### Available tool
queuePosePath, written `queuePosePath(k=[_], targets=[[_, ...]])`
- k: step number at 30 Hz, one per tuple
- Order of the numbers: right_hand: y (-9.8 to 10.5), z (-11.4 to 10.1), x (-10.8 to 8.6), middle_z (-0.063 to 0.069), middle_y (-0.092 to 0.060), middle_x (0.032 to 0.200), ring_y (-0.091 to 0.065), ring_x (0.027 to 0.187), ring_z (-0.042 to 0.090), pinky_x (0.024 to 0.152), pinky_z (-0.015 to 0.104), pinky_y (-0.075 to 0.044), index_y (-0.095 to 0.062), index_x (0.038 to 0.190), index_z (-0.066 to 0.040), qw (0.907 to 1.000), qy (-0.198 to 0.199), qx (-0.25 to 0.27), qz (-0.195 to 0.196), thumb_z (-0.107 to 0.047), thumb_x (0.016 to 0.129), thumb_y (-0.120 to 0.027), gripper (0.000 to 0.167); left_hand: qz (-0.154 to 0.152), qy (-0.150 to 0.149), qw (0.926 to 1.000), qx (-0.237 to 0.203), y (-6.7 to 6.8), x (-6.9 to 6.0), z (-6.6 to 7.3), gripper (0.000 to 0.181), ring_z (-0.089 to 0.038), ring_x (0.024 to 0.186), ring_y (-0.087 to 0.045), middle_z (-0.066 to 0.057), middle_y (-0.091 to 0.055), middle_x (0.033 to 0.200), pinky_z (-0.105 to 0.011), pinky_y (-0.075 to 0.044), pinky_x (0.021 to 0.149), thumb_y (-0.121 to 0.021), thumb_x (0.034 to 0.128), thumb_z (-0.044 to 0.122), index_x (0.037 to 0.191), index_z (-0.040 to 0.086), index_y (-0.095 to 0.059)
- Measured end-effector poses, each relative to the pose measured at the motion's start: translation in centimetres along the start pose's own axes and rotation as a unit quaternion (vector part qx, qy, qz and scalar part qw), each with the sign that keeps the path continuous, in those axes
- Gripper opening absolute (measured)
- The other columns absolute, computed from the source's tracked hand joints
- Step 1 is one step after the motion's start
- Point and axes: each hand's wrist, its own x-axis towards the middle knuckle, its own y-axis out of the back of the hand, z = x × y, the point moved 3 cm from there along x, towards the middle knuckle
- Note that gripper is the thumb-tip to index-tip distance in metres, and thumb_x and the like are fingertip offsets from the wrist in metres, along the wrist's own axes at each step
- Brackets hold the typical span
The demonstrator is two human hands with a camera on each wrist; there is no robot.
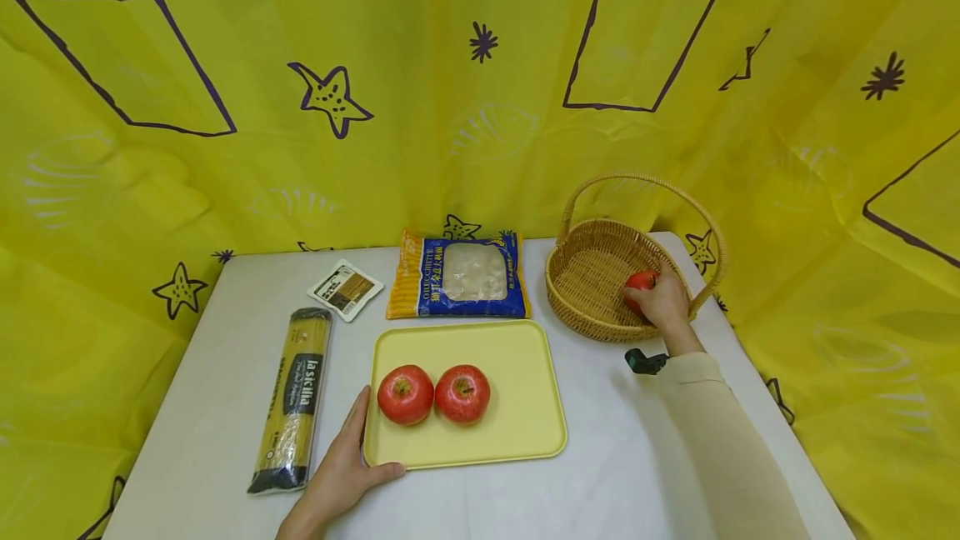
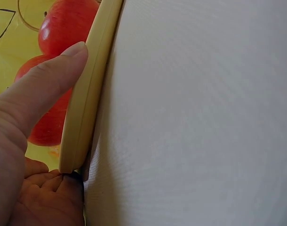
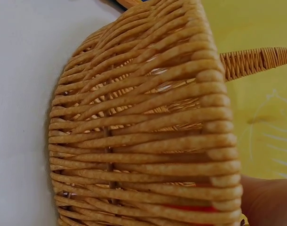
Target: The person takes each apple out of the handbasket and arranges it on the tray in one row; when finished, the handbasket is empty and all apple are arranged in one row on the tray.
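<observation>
My right hand [image 1: 666,300] reaches inside the wicker basket [image 1: 588,319] and grips a red apple [image 1: 640,282] at the right side. In the right wrist view, the woven wall [image 3: 148,141] hides most of that hand and apple. My left hand [image 1: 343,458] rests against the near left corner of a yellow tray [image 1: 517,390], its thumb along the front rim and its fingers lying straight along the left side. On the tray two red apples, one on the left [image 1: 405,395] and one on the right [image 1: 462,395], sit side by side. The left wrist view shows the thumb [image 2: 54,75] touching the tray's edge.
Left of the tray lies a long pack of spaghetti [image 1: 292,398]. A small flat packet [image 1: 346,290] is behind it. A blue and orange bag of orecchiette [image 1: 465,277] lies behind the tray. The basket's tall handle [image 1: 645,179] arches over it. A yellow patterned curtain [image 1: 420,107] surrounds the white table [image 1: 600,473].
</observation>
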Motion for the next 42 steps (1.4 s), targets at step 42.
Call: queuePosePath(k=[42], targets=[[-0.06, -0.22, 0.34, 0.037, -0.048, 0.124, -0.046, 0.113, 0.052, 0.096, 0.06, -0.037, -0.042, 0.133, 0.014, 0.9973, 0.067, -0.027, -0.01, -0.021, 0.081, -0.078, 0.073, -0.002, -0.001, 0.9999, 0.015, 0.03, 0.05, -0.03, 0.134, -0.032, 0.144, -0.015, -0.014, -0.01, 0.161, -0.045, -0.014, 0.112, -0.092, 0.0615, 0.037, 0.157, 0.005, -0.004]])
